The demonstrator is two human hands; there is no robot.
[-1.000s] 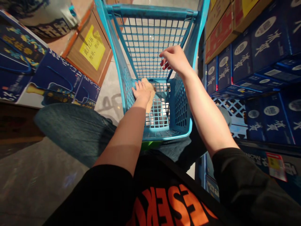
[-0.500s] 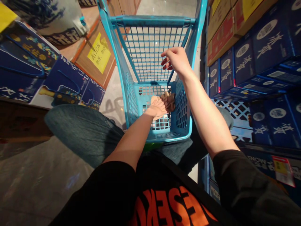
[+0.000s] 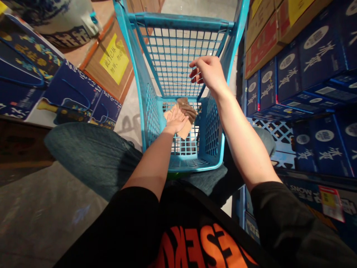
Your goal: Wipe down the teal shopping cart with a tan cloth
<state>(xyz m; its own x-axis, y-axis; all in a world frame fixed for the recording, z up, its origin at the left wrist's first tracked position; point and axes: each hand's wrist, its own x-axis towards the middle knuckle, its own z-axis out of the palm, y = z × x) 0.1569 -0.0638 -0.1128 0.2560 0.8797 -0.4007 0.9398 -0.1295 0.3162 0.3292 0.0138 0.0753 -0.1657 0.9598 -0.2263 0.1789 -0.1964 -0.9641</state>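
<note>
Head view: blue shopping basket, tan cloth laid under the left hand

Basket: one, blue plastic, lattice-walled, placed at the centre of the frame between denim-clad legs; a crossbar is set across its upper end.

Cloth: one, tan, rumpled, spread on the grid floor inside the basket, slightly left of its middle; its upper right part is seen in a darker shade.

Left hand: laid flat upon the cloth, fingers extended and spread; whether any fold is pinched cannot be told.

Right hand: held at upper centre right, above the basket, fingers loosely curled and partly open, with nothing seen in their hold; whether the basket wall is touched by the forearm cannot be told.

Surroundings, left: blue printed bags are ranged at the left edge, a blue-and-white vessel is placed at upper left, and a yellow handwritten notice is fixed to a brown panel.

Surroundings, right: blue boxes are stacked, with brown cartons at upper right and a price label displayed at lower right.
</note>
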